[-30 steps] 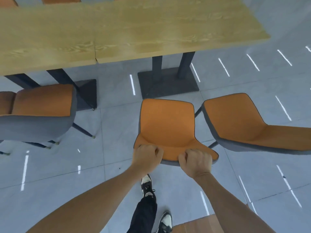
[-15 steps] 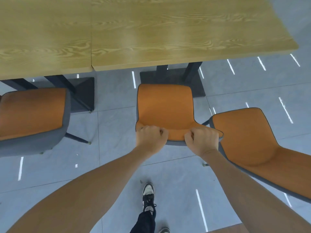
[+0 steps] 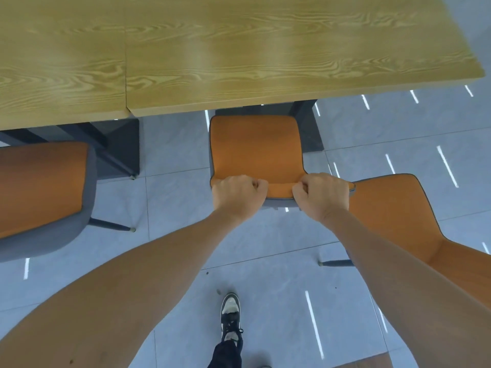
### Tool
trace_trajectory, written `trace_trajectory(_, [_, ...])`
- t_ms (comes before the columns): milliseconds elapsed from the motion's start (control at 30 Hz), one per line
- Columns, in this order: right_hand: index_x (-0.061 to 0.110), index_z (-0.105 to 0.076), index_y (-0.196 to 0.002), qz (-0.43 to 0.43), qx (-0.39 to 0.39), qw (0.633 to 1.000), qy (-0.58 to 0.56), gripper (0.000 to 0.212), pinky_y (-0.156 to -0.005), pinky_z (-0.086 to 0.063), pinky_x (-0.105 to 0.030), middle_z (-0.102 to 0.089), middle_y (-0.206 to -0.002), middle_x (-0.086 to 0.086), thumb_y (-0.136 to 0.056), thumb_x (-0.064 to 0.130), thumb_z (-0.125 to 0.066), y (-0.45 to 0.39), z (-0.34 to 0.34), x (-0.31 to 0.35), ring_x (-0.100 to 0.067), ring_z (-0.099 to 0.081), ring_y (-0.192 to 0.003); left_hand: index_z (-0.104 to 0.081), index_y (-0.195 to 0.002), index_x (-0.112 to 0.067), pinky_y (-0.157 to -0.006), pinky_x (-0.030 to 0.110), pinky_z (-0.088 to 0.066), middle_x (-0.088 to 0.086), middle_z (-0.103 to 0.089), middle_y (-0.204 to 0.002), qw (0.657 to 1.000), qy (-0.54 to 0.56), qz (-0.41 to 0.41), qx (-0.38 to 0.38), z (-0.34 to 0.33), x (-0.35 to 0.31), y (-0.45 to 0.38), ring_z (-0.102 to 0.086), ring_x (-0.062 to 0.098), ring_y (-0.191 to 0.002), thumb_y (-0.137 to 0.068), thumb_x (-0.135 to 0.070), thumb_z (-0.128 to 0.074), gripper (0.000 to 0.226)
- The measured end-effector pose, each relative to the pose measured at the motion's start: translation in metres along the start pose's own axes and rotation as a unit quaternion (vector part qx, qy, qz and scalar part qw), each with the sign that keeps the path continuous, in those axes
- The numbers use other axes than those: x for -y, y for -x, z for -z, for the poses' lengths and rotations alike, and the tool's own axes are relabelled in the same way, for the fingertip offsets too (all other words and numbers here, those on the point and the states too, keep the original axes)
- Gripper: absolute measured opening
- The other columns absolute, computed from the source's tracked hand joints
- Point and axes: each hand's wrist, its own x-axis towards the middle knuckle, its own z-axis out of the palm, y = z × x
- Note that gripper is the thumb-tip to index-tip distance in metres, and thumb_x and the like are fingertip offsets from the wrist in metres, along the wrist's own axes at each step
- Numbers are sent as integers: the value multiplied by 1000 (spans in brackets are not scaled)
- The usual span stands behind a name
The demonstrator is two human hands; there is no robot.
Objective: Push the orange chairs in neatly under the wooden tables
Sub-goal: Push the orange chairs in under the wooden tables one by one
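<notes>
1. The middle orange chair (image 3: 256, 150) sits at frame centre, directly ahead of both hands; its seat runs straight away from them toward the wooden table (image 3: 265, 49), front edge just at the tabletop's near edge.
2. The left hand (image 3: 237, 196) and right hand (image 3: 322, 195) are both curled closed over the chair's backrest top, one at each corner, about equally near.
3. Judged: a straight forward push should slide the seat under.
4. Another orange chair (image 3: 414, 224) at right, angled, touches or nearly touches the held one; a third (image 3: 39, 187) stands at left, well apart.
</notes>
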Motion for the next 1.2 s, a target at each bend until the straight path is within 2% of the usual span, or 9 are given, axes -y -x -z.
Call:
trace_trajectory(167, [18,-52,-61,1,75,997,-7,33,-52,-34,-29,-52,-61,4,-83,38,-35,0,6,2,-19,-50,-61,-49,-53,-13,-59,32,-30,-4,-46,-45,999,-14,0,50,3,0,2,-46,22,-50,-85,-36,-25,47])
trace_trajectory(267, [17,-62,-90,19,100,995,19,46,-86,-41,-36,-60,-93,3,-94,39,-22,16,18,1,-22,-55,-92,-50,-58,-14,-79,39,-44,2,-59,-53,996,-14,6,85,11,-5,9,-57,27,-64,-88,-34,-20,47])
trace_trajectory(367, [10,-56,-128,50,63,997,3,50,-112,-30,-43,-57,-133,-9,-103,37,-22,52,25,-10,-28,-47,-129,-55,-73,-18,-96,51,-41,7,-64,-80,997,-51,-6,62,13,-18,29,-58,33,-90,-97,-35,-18,47])
trace_trajectory(500, [12,-29,-154,84,107,991,-4,57,-121,-19,-49,-26,-162,-8,-104,38,-37,100,47,-47,-22,-17,-151,-50,-133,-11,-116,61,-17,21,-47,-142,993,-102,-40,48,2,-70,69,-32,42,-138,-103,-46,-26,53])
trace_trajectory(600, [15,-37,-149,62,136,989,19,54,-118,-24,-51,-30,-160,-10,-102,40,-34,128,71,-89,-26,-25,-148,-26,-154,-9,-121,59,-4,28,-12,-162,992,-70,-57,83,-13,-117,97,-2,46,-150,-104,-51,-26,65])
trace_trajectory(733, [11,-44,-140,7,102,994,41,48,-113,-29,-58,-39,-154,-15,-99,36,-38,172,106,-171,-33,-34,-142,-24,-156,-14,-121,57,-3,20,-14,-164,988,-18,-100,113,-42,-195,134,-2,37,-153,-105,-49,-25,62])
trace_trajectory(933, [17,-35,-146,-54,86,994,34,51,-119,-16,-59,-28,-159,-15,-100,38,-37,245,132,-318,-32,-22,-147,-36,-147,-12,-118,60,-18,19,-36,-153,987,-18,-125,97,-105,-329,203,-24,39,-145,-103,-52,-23,61])
trace_trajectory(1100, [18,-40,-144,-70,84,993,42,52,-116,-20,-58,-33,-156,-17,-98,40,-29,318,140,-424,-33,-27,-146,-54,-120,-15,-101,46,-34,7,-56,-121,988,27,-120,89,-169,-435,274,-47,29,-118,-97,-56,-19,59])
trace_trajectory(1200, [13,-55,-128,-75,103,991,31,52,-109,-28,-53,-50,-137,-16,-95,35,-21,362,138,-484,-34,-43,-132,-55,-91,-24,-84,39,-37,-1,-55,-99,987,62,-102,112,-206,-484,307,-49,25,-101,-99,-50,-27,39])
